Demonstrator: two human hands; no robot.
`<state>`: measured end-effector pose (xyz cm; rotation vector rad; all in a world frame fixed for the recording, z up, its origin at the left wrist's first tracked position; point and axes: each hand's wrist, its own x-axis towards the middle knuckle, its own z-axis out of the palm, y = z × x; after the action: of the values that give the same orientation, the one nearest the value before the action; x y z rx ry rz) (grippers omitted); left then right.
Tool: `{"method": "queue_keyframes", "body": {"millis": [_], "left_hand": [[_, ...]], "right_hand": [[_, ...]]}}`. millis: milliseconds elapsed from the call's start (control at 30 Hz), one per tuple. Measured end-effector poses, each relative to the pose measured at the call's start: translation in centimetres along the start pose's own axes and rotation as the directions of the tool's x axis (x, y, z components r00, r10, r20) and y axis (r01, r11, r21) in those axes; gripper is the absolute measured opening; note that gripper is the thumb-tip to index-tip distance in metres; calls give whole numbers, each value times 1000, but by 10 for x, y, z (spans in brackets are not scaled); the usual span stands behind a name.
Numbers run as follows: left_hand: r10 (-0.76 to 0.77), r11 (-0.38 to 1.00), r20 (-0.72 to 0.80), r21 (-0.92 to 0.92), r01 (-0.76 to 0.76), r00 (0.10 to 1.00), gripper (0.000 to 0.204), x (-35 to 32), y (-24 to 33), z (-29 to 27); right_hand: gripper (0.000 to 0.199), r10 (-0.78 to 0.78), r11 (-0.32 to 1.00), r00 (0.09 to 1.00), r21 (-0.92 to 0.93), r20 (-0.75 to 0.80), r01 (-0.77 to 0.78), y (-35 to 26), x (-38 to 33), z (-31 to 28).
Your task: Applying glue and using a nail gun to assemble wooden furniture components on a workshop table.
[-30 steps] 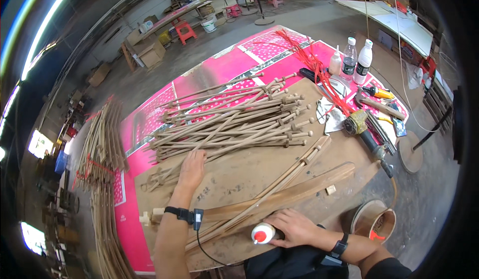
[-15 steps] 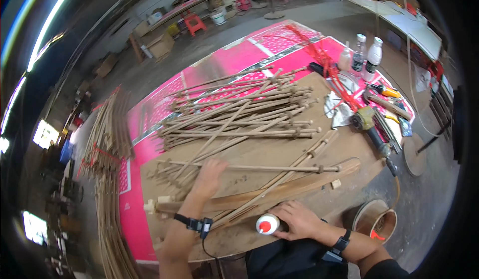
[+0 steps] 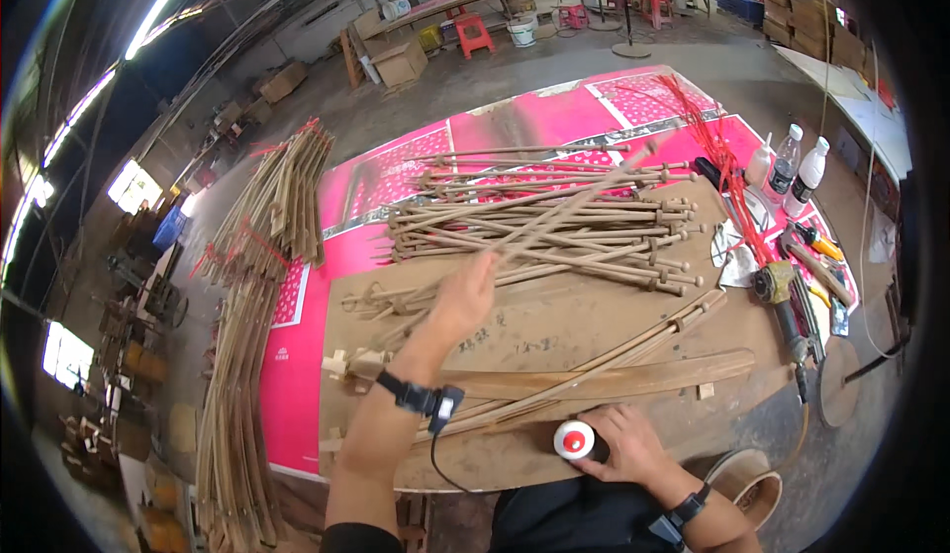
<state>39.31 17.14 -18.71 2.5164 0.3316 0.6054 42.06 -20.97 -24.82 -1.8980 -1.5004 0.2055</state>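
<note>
Two hands: left (image 3: 463, 296) lifts one bamboo rod (image 3: 574, 207); right (image 3: 623, 444) grips red-capped bottle (image 3: 574, 441).

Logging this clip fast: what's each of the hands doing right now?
Left hand: closed on a long wooden rod, lifted over the rod pile.
Right hand: closed on a small red-and-white bottle at the board edge.
</note>
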Motion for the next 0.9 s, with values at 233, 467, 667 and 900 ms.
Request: {"method": "queue_keyframes", "body": {"millis": [233, 467, 667, 900], "left_hand": [[171, 962, 110, 195, -190, 979, 26, -81, 44, 11], [252, 960, 75, 110, -259, 965, 19, -107, 38, 25], [205, 966, 71, 148, -213, 976, 19, -132, 27, 34], [227, 973, 22, -51, -225, 974, 21, -136, 34, 43]], "right_hand": [[67, 39, 999, 999, 3, 12, -39, -5, 0, -3], [66, 41, 997, 999, 59, -13, -40, 3, 2, 0], [68, -13, 997, 1000, 81, 5, 12, 4, 3, 8], [68, 3, 1000, 1000, -9, -1, -3, 0, 1, 5]]}}
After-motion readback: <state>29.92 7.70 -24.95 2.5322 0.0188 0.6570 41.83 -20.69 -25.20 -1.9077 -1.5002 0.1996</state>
